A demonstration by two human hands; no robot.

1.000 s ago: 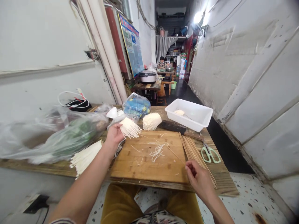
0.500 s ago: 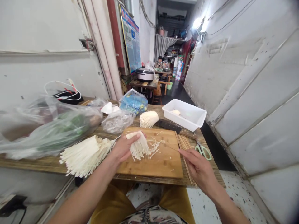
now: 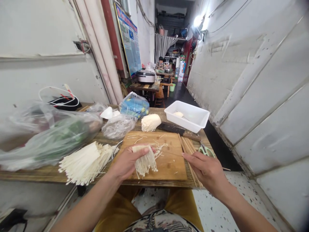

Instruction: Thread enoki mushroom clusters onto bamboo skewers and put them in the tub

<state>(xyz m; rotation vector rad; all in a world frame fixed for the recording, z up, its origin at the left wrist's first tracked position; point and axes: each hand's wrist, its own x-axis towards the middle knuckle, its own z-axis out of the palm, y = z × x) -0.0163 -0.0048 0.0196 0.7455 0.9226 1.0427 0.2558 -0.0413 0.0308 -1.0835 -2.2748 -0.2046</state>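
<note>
My left hand (image 3: 127,161) is closed on a flat bunch of enoki mushrooms (image 3: 145,161), thumb on top, above the wooden cutting board (image 3: 169,170). Their thin stems and caps hang toward me. In my right hand (image 3: 205,169) a thin skewer (image 3: 172,154) is pinched, its far end pointing left toward the bunch; whether it touches the mushrooms is too small to tell. Loose strands (image 3: 160,148) lie on the board. Several skewers (image 3: 189,149) lie along the board's right edge, partly under my right hand. A large pile of enoki (image 3: 82,162) sits left of the board.
Behind the board are another enoki bundle (image 3: 151,122), a cleaver (image 3: 171,128) and a white tray (image 3: 187,116) holding a small pale piece. Green-handled scissors (image 3: 205,149) lie at right, plastic bags (image 3: 60,135) at left. A person (image 3: 160,63) sits far back.
My left hand and its mushrooms have moved slightly toward me and to the right over the board. The whole view has shifted a little. The right hand still pinches the skewer.
</note>
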